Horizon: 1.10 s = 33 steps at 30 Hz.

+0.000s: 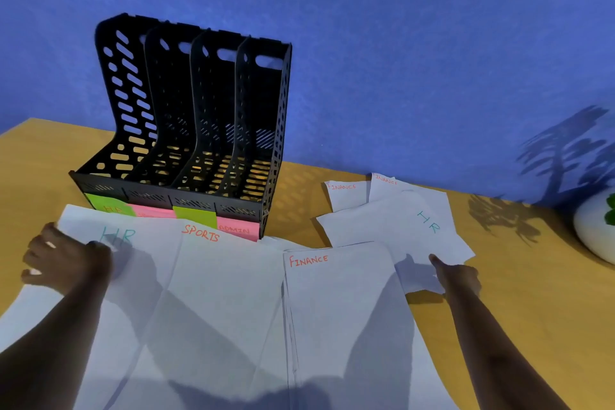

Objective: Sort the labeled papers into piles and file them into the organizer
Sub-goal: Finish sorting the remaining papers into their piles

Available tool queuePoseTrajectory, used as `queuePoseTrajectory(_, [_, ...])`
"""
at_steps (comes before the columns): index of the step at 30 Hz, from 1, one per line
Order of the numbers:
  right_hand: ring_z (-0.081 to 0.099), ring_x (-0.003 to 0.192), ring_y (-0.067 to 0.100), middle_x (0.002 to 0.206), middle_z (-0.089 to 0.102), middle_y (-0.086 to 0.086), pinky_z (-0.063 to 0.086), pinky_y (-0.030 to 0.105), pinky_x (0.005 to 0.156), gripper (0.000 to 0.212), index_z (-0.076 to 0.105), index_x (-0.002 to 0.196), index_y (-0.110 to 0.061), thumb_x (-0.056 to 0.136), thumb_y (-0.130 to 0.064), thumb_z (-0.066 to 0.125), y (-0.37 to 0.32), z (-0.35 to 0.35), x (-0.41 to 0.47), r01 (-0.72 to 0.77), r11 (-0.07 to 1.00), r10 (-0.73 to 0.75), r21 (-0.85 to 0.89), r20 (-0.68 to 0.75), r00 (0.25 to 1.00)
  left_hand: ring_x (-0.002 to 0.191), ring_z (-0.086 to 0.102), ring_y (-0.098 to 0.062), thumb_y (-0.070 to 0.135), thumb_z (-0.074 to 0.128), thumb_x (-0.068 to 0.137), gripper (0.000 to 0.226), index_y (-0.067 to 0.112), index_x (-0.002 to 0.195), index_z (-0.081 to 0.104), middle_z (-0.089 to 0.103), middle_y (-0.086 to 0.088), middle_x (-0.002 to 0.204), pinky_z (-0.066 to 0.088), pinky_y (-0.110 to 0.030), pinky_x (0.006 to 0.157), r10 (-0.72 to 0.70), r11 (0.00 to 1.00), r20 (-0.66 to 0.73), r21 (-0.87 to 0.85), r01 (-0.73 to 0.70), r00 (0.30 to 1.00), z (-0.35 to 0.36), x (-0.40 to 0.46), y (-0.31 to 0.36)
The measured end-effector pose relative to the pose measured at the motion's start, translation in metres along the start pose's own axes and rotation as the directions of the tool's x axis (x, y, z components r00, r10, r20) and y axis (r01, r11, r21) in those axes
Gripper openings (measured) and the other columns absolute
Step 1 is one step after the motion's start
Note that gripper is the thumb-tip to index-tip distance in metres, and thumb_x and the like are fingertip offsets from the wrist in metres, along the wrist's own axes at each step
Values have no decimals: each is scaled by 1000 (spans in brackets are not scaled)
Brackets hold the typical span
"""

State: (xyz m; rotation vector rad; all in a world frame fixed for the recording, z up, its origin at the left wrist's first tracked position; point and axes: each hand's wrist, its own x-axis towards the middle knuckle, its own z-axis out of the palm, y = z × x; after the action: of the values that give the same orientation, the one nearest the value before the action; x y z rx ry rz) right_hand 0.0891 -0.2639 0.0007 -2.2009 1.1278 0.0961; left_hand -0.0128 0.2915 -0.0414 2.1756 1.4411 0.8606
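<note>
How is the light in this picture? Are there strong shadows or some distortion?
Head view: hard light from the side; a leafy plant shadow falls on the blue wall, and the black slotted plastic organizer throws a striped shadow on the wooden table. Arm shadows cross the white papers. The wide lens tilts the organizer; the left hand looks slightly blurred.

Dim bluish light casts hard arm shadows across the papers (233, 309); edges bow with wide-angle distortion, detail soft.

White labeled papers (229, 293) before black organizer (186, 130)
</note>
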Motion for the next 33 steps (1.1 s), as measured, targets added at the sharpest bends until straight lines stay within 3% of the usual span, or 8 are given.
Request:
queuePoseTrajectory(7, [60, 83, 31, 101, 63, 23, 52, 44, 72, 86, 30, 126, 2, 66, -33, 80, -5, 16, 21, -224, 941, 201, 254, 111, 973, 119, 40, -43, -6, 50, 70, 56, 3, 125, 41, 46, -29, 123, 28, -58, 98, 67, 997, 15, -40, -67, 998, -30, -41, 56])
queuePoseTrajectory(9, [50, 66, 26, 73, 60, 15, 42, 34, 56, 57, 47, 102, 3, 72, -34, 77, -5, 18, 24, -194, 966, 164, 168, 176, 971, 119, 40, -43, -7, 50, 71, 55, 2, 125, 42, 46, -28, 123, 29, -56, 98, 89, 996, 31, -29, -88, 996, -30, -46, 63])
queuePoseTrajectory(12, [58, 65, 28, 70, 64, 15, 51, 34, 72, 35, 53, 70, 4, 76, -23, 73, -5, 17, 27, -132, 976, 96, 172, 202, 975, 120, 41, -43, -8, 50, 72, 53, 2, 124, 44, 47, -27, 123, 30, -54, 98, 96, 995, 54, -46, -94, 994, -30, -54, 69])
queuePoseTrajectory(17, [64, 91, 43, 95, 69, 28, 49, 39, 80, 24, 70, 91, 6, 86, -15, 61, -25, -12, -11, 318, 930, -284, 185, -187, 940, 117, 44, -45, -8, 50, 73, 49, 2, 121, 46, 51, -27, 120, 33, -54, 95, 99, 994, 61, -49, -96, 993, -33, -62, 74])
queuePoseTrajectory(21, [61, 97, 43, 102, 67, 31, 46, 40, 84, 23, 68, 98, 5, 86, -13, 61, -39, -33, -26, 386, 841, -253, 378, -356, 900, 112, 49, -45, -9, 52, 74, 45, 2, 117, 49, 55, -25, 116, 37, -53, 93, 126, 990, 76, -75, -120, 989, -35, -66, 81])
queuePoseTrajectory(27, [42, 56, 7, 64, 44, -2, 42, 23, 61, 27, 46, 66, -26, 92, -24, 54, -61, -70, -38, 494, 571, -361, 656, -340, 868, 109, 55, -41, -6, 51, 82, 36, -1, 117, 54, 60, -23, 117, 45, -48, 89, 271, 930, 168, -299, -213, 948, -33, -67, 89])
queuePoseTrajectory(30, [41, 46, -1, 52, 42, -12, 39, 15, 52, 38, 39, 56, -23, 85, -12, 60, -82, -90, -46, 525, 257, -280, 811, -458, 844, 107, 55, -39, -5, 50, 85, 34, -3, 119, 54, 56, -24, 120, 44, -43, 89, 357, 883, 236, -402, -243, 904, -29, -71, 97])
queuePoseTrajectory(33, [44, 37, -4, 39, 45, -13, 42, 14, 46, 41, 38, 54, -20, 86, -6, 61, -99, -95, -56, 454, 212, -364, 866, -361, 859, 95, 59, -39, -5, 49, 87, 25, -6, 109, 60, 59, -27, 110, 39, -29, 77, 337, 852, 194, -478, -211, 921, -30, -74, 106])
